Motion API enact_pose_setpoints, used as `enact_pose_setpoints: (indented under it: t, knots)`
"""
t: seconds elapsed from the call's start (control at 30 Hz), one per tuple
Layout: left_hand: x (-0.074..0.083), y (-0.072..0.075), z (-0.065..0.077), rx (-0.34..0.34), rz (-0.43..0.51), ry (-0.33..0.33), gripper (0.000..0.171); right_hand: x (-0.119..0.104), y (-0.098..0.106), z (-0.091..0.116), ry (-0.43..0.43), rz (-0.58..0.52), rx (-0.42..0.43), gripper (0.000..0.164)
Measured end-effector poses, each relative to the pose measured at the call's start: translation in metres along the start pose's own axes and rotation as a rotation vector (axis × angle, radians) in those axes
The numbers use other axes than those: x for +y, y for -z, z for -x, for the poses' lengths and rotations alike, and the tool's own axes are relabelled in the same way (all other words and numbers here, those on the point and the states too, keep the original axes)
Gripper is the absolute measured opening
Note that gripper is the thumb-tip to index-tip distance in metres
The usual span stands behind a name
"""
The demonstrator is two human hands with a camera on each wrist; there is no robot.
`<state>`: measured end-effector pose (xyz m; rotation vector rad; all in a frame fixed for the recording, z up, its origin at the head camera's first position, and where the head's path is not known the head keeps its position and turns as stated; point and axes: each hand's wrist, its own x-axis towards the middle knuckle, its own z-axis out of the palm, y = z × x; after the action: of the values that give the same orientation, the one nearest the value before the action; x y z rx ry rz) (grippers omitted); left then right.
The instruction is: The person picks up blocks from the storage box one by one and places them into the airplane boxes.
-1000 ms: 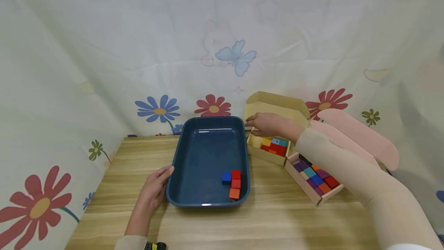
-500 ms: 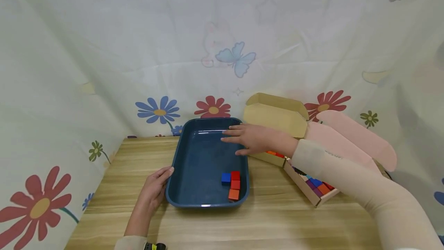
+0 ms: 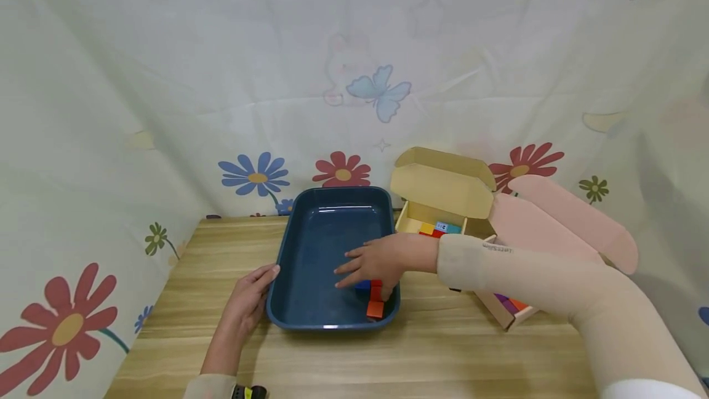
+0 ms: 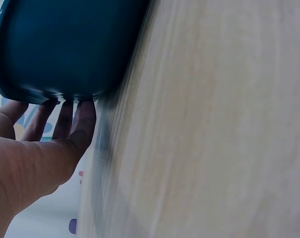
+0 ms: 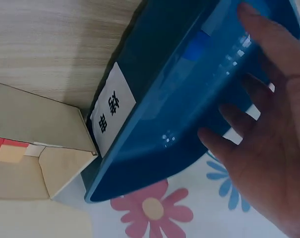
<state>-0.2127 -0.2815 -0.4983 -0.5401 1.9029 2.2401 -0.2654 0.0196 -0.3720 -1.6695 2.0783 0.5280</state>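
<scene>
A deep dark-blue tray [image 3: 327, 327] lies on the table, with a blue block [image 3: 362, 286], a red block [image 3: 375, 294] and an orange-red block [image 3: 375, 310] near its lower right corner. My left hand [image 3: 247, 298] touches the tray's left side. In the left wrist view its fingertips [image 4: 86, 106] meet the outer wall just below the rim. My right hand [image 3: 381, 258] reaches over the right wall with fingers spread above the blocks, its thumb beside the red block and partly hiding it. Nothing shows between its fingers in the right wrist view.
Right of the tray stands an open yellow box [image 3: 408, 225] with several coloured blocks. An open pink box [image 3: 492, 313] of blocks sits farther right, partly covered by my right sleeve [image 3: 515, 266]. A flower-printed curtain [image 3: 310, 109] hangs behind the wooden table [image 3: 432, 350].
My right hand has moved from above the yellow box, left across the tray's upper right, then down to the blocks in its lower right corner. My left hand stays at the tray's side.
</scene>
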Motion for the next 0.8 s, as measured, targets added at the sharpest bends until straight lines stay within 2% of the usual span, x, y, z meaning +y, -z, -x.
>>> enact_pose_setpoints:
  t: [0.2,0.37,0.57,0.8]
  knots:
    - [0.001,0.001,-0.001,0.003,0.013,-0.007,0.044,0.002,0.001,-0.017,0.018,0.07,-0.166,0.086]
    - [-0.002,0.001,-0.001,-0.004,0.033,0.002,0.041,0.005,0.0,-0.029,0.055,0.123,-0.242,0.086]
    - [-0.003,0.001,-0.002,-0.002,0.032,0.007,0.047,0.008,-0.003,-0.035,0.107,0.157,-0.247,0.076]
    - [0.0,0.001,0.0,-0.004,0.035,0.009,0.046,0.005,-0.01,-0.04,0.107,0.187,-0.149,0.06]
